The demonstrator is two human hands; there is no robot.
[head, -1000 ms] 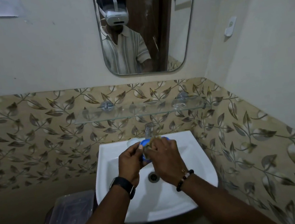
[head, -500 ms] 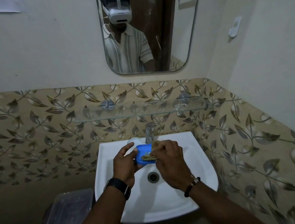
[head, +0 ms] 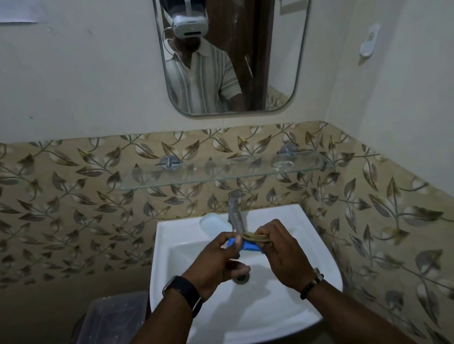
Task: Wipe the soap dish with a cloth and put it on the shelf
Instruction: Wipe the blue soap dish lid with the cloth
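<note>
Over the white sink [head: 309, 304], my left hand [head: 214, 263] grips a small blue soap dish [head: 247, 245] by its left end. My right hand [head: 282, 252] pinches a crumpled tan cloth [head: 253, 236] and presses it onto the dish's top edge. Both hands hide most of the dish. A glass shelf [head: 226, 172] is fixed to the leaf-patterned tiles above the tap, well above both hands, and nothing stands on its middle.
A chrome tap [head: 236, 209] rises just behind my hands, with a pale round thing [head: 213, 222] lying to its left on the sink rim. A mirror [head: 236, 44] hangs above the shelf. A clear plastic bin [head: 110, 324] stands left of the sink. The right wall is close.
The dish has tilted, so its open face no longer shows. My right hand has shifted the cloth from inside the dish up to its top edge.
</note>
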